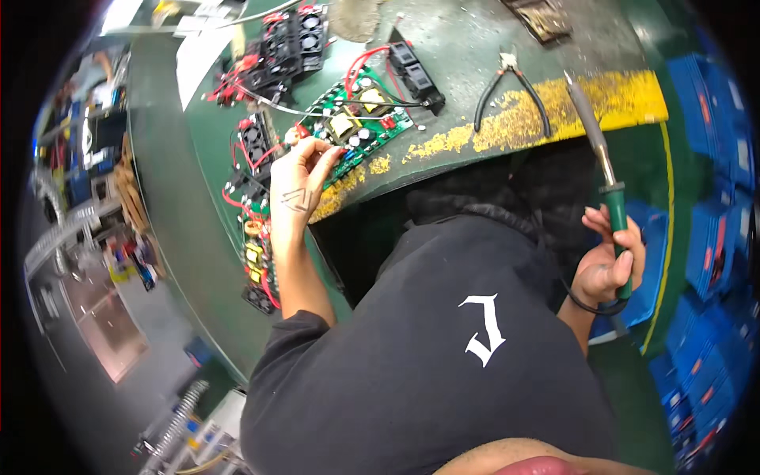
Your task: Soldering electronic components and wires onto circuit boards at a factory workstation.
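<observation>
My right hand [608, 265] is closed round the green handle of a soldering iron [613, 207]. The iron points up and away, its tip over the yellow-painted bench edge at the right. At the left, my left hand [299, 176] reaches to the near-left edge of a green circuit board [372, 131]. Its thumb and forefinger are pinched together there, with a bit of red at the fingertips; what they grip is too small to make out. Yellow transformers, capacitors and wires sit on the board. Red and black wires run from it to a black fan unit [416, 75].
Pliers [511, 87] with black handles lie open on the bench's yellow edge [443, 141]. Several fan and board assemblies [289, 47] crowd the left and far left. A worn metal piece [542, 17] is at the back. Blue bins [712, 237] stack along the right.
</observation>
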Motion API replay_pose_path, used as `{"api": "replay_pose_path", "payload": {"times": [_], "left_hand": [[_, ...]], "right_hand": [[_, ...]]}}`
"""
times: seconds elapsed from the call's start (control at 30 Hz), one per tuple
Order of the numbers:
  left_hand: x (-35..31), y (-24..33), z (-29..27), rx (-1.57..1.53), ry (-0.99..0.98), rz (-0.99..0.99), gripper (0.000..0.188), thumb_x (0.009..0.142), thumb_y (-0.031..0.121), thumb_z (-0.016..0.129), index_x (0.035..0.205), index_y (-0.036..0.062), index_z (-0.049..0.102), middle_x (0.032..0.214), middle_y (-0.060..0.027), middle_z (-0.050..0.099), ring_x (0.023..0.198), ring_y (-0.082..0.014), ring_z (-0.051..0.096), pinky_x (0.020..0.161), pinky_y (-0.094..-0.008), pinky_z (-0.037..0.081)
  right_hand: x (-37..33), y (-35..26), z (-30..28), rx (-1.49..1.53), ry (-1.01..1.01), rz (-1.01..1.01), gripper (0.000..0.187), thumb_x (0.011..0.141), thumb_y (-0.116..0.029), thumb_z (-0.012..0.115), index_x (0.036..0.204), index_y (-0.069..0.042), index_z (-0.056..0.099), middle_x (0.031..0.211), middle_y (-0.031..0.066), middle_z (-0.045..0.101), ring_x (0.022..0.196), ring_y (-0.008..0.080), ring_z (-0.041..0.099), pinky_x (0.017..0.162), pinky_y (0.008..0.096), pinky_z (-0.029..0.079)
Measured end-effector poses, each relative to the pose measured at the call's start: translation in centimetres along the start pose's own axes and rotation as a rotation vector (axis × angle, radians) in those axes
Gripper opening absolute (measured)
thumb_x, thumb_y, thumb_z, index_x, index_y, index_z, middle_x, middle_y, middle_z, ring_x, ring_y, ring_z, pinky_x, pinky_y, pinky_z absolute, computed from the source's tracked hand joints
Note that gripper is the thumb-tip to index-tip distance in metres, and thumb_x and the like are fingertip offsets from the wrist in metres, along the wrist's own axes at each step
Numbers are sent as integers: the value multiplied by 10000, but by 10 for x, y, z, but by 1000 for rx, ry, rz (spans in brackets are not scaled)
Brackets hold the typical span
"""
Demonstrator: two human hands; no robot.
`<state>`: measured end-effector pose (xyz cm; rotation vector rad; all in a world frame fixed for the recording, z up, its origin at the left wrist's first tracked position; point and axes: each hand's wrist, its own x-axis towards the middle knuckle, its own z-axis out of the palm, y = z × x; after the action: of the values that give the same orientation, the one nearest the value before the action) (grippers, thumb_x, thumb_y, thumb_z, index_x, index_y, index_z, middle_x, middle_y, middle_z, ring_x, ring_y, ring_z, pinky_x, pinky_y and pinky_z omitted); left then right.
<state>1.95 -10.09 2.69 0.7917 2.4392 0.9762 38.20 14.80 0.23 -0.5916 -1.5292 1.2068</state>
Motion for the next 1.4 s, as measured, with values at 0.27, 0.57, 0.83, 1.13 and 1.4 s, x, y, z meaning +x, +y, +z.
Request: {"api": "replay_pose_path", "payload": {"times": [0.27, 0.57, 0.83, 1.13, 1.4], "left_hand": [[-52, 13, 1, 261, 400, 101, 294, 908, 7, 638, 1199, 36, 672, 1158, -169, 674, 1093, -340, 648, 952, -387, 512], [-63, 27, 20, 282, 719, 45, 208, 961, 290, 656, 993, 100, 736, 860, -155, 717, 803, -368, 689, 747, -435, 556], [-208, -28, -21, 449, 1026, -210, 170, 937, 195, 669, 1035, 81, 747, 1011, -149, 713, 965, -363, 671, 858, -404, 535], [-578, -206, -55, 478, 1629, -1347, 291, 895, 302, 705, 1019, 52, 788, 986, -183, 761, 872, -335, 740, 807, -411, 557], [-686, -314, -91, 496, 1068, -1799, 578, 861, 625, 672, 1023, 86, 802, 1057, -166, 769, 1030, -368, 733, 914, -462, 557]], "right_hand": [[34, 18, -17, 168, -174, 50, 364, 996, -253, 397, 1112, 32, 591, 1139, 314, 659, 865, 424, 740, 760, 453, 651], [73, 31, -33, 121, -268, 95, 403, 1021, -320, 395, 1140, 20, 575, 1079, 326, 683, 850, 414, 743, 782, 457, 643], [105, 63, -7, 222, -205, 28, 437, 1016, -320, 401, 1140, 56, 587, 1029, 362, 677, 882, 436, 730, 793, 473, 645], [99, 39, 51, 283, -481, -33, 427, 1020, -321, 408, 1177, 23, 604, 1087, 355, 682, 958, 425, 728, 907, 482, 614], [67, 7, 82, 213, -510, -74, 452, 1024, -321, 373, 1190, 32, 602, 1094, 356, 685, 970, 430, 728, 928, 491, 600]]}}
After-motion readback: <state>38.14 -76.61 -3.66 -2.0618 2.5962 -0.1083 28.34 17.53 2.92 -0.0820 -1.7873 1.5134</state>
